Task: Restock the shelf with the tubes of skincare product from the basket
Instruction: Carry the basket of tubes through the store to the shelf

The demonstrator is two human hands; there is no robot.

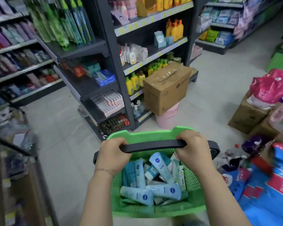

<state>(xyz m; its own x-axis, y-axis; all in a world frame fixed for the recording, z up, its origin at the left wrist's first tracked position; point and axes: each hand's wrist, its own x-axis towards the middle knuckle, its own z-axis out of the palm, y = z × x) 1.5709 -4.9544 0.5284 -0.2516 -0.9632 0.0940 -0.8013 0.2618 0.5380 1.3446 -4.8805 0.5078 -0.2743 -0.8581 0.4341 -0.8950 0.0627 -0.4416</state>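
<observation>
Head view looks down on a green basket [191, 180] carried in front of the person, above the floor [64, 128]. Both hands grip the one black handle [153, 146] that crosses the basket's top. The left hand [112, 154] is at its left end and the right hand [193, 147] at its right end. The fingers [121, 142] are curled tight round the bar and hold nothing else. The tubes [160, 167] lie in a loose heap inside the basket, crossing at all angles; none is on a shelf yet.

A second handle [214, 148] seems to hang outside the basket's rim, so the load likely hangs from one bar. A tilt could slide tubes toward one wall, or over it.

Beyond the basket's far rim a cardboard box [167, 88] sits on a pink bucket [166, 119], just beside the dark shelf unit [111, 88]. A swing of the basket could knock that box off.

To the basket's right, packets and scraps [235, 158] litter the floor, and a foot could catch there. I cannot tell which shelf is meant for the tubes.
</observation>
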